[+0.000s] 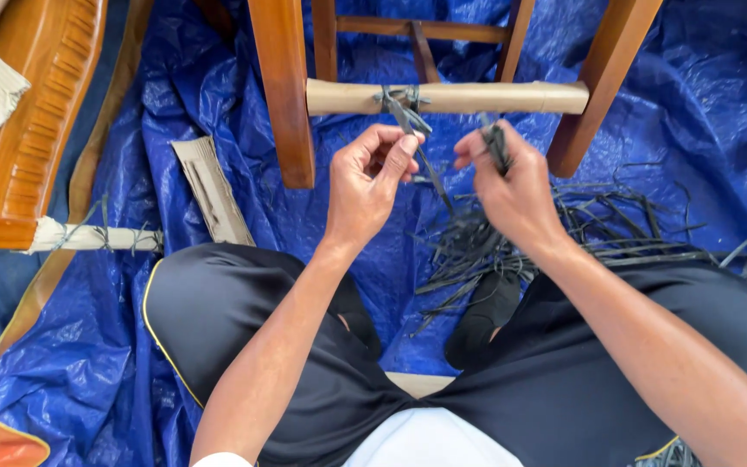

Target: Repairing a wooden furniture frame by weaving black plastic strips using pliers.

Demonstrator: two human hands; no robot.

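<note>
A cardboard-wrapped rung (477, 97) runs between two wooden chair legs (283, 86) at the top of the view. A dark strap (401, 102) is knotted around the rung near its left part. My left hand (369, 177) pinches one end of that strap just below the knot. My right hand (512, 182) grips another dark strap end (496, 138), held up under the rung. A pile of loose dark straps (581, 233) lies on the blue tarp by my right knee.
A blue tarp (175, 104) covers the floor. A strip of cardboard (209, 190) lies at left. More carved wooden furniture (28, 112) with a wrapped, tied rung (88, 238) stands at far left. My crossed legs in black shorts (244, 320) fill the bottom.
</note>
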